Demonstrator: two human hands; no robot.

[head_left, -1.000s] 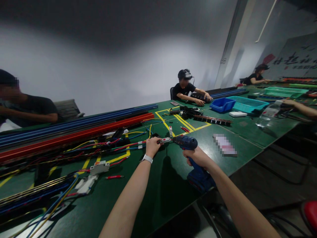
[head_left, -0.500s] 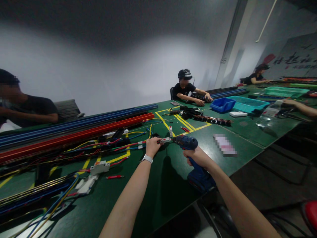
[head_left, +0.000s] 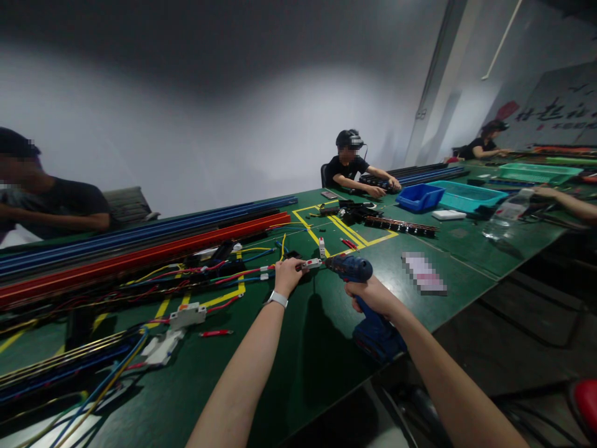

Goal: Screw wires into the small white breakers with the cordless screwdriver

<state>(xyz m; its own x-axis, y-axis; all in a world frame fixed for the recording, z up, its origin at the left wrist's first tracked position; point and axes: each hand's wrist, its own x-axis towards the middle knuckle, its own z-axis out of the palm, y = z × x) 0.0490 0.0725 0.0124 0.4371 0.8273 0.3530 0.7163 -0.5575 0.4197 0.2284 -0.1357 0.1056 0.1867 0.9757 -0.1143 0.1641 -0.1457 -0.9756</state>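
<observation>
My right hand (head_left: pixel 373 296) is closed round the grip of a blue cordless drill (head_left: pixel 357 269), whose battery base (head_left: pixel 377 339) hangs over the table's front edge. The drill's tip points left at a small white part (head_left: pixel 311 264). That part is pinched in my left hand (head_left: pixel 287 274), which wears a white wristband. A bundle of red, blue and yellow wires (head_left: pixel 224 275) runs left from that hand across the green table (head_left: pixel 298 348).
Long red and blue rails (head_left: pixel 140 249) lie along the back left. White breakers (head_left: pixel 186 315) sit at the front left. Blue and teal bins (head_left: pixel 420 197) stand at the back right, near a water bottle (head_left: pixel 506 214). Other people sit at the far side and left.
</observation>
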